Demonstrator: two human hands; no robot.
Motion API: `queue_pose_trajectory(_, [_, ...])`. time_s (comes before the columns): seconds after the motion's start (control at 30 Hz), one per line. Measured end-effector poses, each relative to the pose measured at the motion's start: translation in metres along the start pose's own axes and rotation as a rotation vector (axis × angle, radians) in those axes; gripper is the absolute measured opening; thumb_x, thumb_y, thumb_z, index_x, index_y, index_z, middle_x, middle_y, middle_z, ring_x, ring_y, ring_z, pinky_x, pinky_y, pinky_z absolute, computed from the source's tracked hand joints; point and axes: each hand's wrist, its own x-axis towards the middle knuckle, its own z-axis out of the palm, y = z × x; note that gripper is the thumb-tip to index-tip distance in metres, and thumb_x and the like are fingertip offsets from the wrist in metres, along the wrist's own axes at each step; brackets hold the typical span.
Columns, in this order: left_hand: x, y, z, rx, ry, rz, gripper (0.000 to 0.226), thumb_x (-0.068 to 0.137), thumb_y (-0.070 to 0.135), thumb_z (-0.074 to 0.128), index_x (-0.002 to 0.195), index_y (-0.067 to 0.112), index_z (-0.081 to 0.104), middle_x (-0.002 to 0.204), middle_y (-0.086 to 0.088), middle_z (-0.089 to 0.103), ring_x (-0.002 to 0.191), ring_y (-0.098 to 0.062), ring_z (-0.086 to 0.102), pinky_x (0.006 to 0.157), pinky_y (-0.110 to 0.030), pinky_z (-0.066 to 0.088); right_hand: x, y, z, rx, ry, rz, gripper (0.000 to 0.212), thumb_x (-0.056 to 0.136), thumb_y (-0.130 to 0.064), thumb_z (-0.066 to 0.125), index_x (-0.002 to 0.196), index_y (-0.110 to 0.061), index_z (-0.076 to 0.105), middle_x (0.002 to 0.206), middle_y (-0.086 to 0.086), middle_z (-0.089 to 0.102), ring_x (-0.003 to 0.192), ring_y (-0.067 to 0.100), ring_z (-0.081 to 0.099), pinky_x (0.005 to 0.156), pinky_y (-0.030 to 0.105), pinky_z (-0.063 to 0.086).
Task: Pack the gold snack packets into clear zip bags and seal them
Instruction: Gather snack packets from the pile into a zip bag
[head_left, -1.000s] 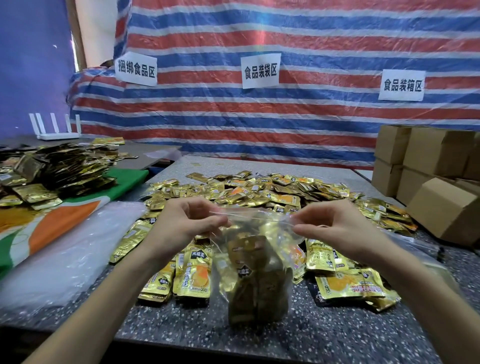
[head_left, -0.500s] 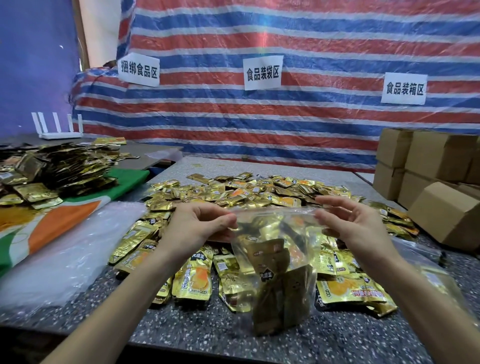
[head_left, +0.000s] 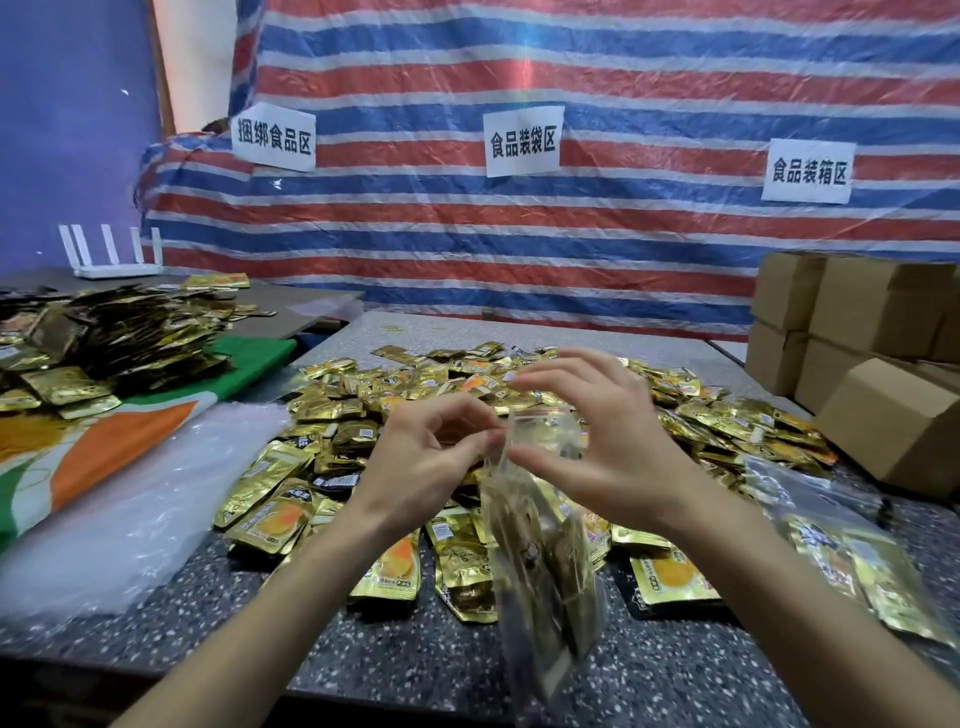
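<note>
A clear zip bag (head_left: 540, 566) filled with gold snack packets hangs blurred over the table's front, turned nearly edge-on. My left hand (head_left: 431, 467) pinches its top corner between thumb and fingertips. My right hand (head_left: 608, 441) is just right of the bag's top. Its fingers are spread and its thumb lies at the bag's edge, with no plain grip. The bag's red zip strip (head_left: 540, 413) shows in front of the right palm. Loose gold packets (head_left: 415, 384) cover the speckled table (head_left: 426, 654) behind and under both hands.
A filled zip bag (head_left: 857, 561) lies at the right. Cardboard boxes (head_left: 883, 415) stand at the far right. A stack of empty clear bags (head_left: 104, 519) lies at the left on a coloured cloth, with another packet heap (head_left: 114, 332) and a white router (head_left: 109, 260) beyond.
The bag has swung from face-on to nearly edge-on and dropped lower. My right hand moved left toward my left hand, which keeps its pinch on the top.
</note>
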Motion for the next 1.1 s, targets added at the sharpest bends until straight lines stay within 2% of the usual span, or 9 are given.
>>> queue_pose_trajectory(0.07, [0.0, 0.002, -0.001, 0.01, -0.01, 0.021, 0.015, 0.086, -0.001, 0.072, 0.083, 0.013, 0.074, 0.078, -0.003, 0.073, 0.075, -0.016, 0.069, 0.072, -0.027, 0.057, 0.01, -0.003, 0.0, 0.051, -0.072, -0.012, 0.027, 0.086, -0.042, 0.076, 0.109, -0.029, 0.073, 0.11, -0.017, 0.067, 0.118, 0.004, 0.05, 0.107, 0.035, 0.031])
queue_pose_trajectory(0.13, [0.0, 0.002, -0.007, 0.028, -0.025, 0.025, 0.016, 0.086, 0.0, 0.072, 0.083, 0.016, 0.074, 0.079, -0.002, 0.073, 0.076, -0.021, 0.069, 0.073, -0.036, 0.059, 0.015, -0.002, -0.002, 0.152, -0.14, -0.013, 0.014, 0.085, -0.034, 0.079, 0.096, -0.026, 0.076, 0.092, -0.017, 0.069, 0.096, -0.001, 0.056, 0.091, 0.023, 0.04])
queue_pose_trajectory(0.2, [-0.001, 0.004, -0.012, 0.04, -0.049, 0.022, 0.013, 0.086, 0.002, 0.072, 0.085, 0.015, 0.075, 0.079, -0.002, 0.073, 0.077, -0.023, 0.07, 0.074, -0.043, 0.059, 0.018, -0.001, -0.004, 0.176, -0.174, -0.016, 0.007, 0.085, -0.032, 0.078, 0.088, -0.027, 0.075, 0.083, -0.015, 0.067, 0.089, 0.0, 0.056, 0.078, 0.014, 0.039])
queue_pose_trajectory(0.43, [0.002, 0.018, -0.013, 0.07, -0.044, 0.048, 0.014, 0.086, 0.005, 0.072, 0.085, 0.019, 0.074, 0.08, 0.002, 0.073, 0.077, -0.021, 0.069, 0.073, -0.049, 0.057, 0.02, -0.007, -0.015, 0.187, -0.178, -0.068, 0.009, 0.089, -0.027, 0.073, 0.083, -0.029, 0.068, 0.086, -0.017, 0.062, 0.088, -0.003, 0.055, 0.081, 0.032, 0.044])
queue_pose_trajectory(0.57, [0.002, 0.022, -0.007, 0.016, 0.005, 0.036, 0.013, 0.085, 0.003, 0.073, 0.082, 0.015, 0.072, 0.076, -0.001, 0.071, 0.074, -0.024, 0.068, 0.072, -0.053, 0.056, 0.018, -0.003, -0.023, 0.184, -0.182, -0.052, 0.009, 0.09, -0.028, 0.072, 0.082, -0.028, 0.069, 0.084, -0.013, 0.067, 0.085, 0.002, 0.06, 0.076, 0.031, 0.044])
queue_pose_trajectory(0.73, [0.001, 0.022, 0.001, -0.05, 0.037, 0.006, 0.012, 0.085, -0.002, 0.071, 0.079, 0.008, 0.07, 0.079, -0.011, 0.07, 0.078, -0.034, 0.067, 0.076, -0.058, 0.054, 0.008, 0.01, -0.027, 0.128, -0.14, 0.016, 0.006, 0.089, -0.034, 0.072, 0.085, -0.029, 0.074, 0.088, -0.017, 0.066, 0.092, 0.002, 0.056, 0.082, 0.033, 0.043])
queue_pose_trajectory(0.9, [0.0, 0.017, 0.002, -0.105, 0.093, -0.011, 0.008, 0.085, -0.006, 0.069, 0.078, 0.0, 0.068, 0.079, -0.017, 0.068, 0.077, -0.036, 0.064, 0.074, -0.048, 0.056, -0.001, 0.024, -0.031, 0.121, -0.167, 0.075, 0.011, 0.091, -0.038, 0.068, 0.082, -0.033, 0.068, 0.09, -0.016, 0.068, 0.092, 0.002, 0.06, 0.087, 0.038, 0.047])
queue_pose_trajectory(1.03, [-0.001, 0.012, 0.002, -0.109, 0.13, -0.012, 0.01, 0.084, -0.007, 0.07, 0.077, 0.0, 0.069, 0.072, -0.015, 0.068, 0.068, -0.025, 0.065, 0.066, -0.027, 0.056, -0.01, 0.035, -0.033, 0.116, -0.16, 0.102, 0.01, 0.091, -0.038, 0.069, 0.084, -0.031, 0.07, 0.094, -0.014, 0.071, 0.095, 0.005, 0.062, 0.091, 0.041, 0.049])
queue_pose_trajectory(1.1, [-0.002, 0.011, 0.002, -0.109, 0.142, -0.01, 0.009, 0.084, -0.007, 0.07, 0.077, 0.0, 0.069, 0.072, -0.014, 0.068, 0.066, -0.022, 0.065, 0.065, -0.026, 0.055, -0.011, 0.038, -0.034, 0.12, -0.149, 0.109, 0.01, 0.091, -0.036, 0.07, 0.084, -0.029, 0.07, 0.094, -0.013, 0.071, 0.095, 0.005, 0.062, 0.09, 0.039, 0.048])
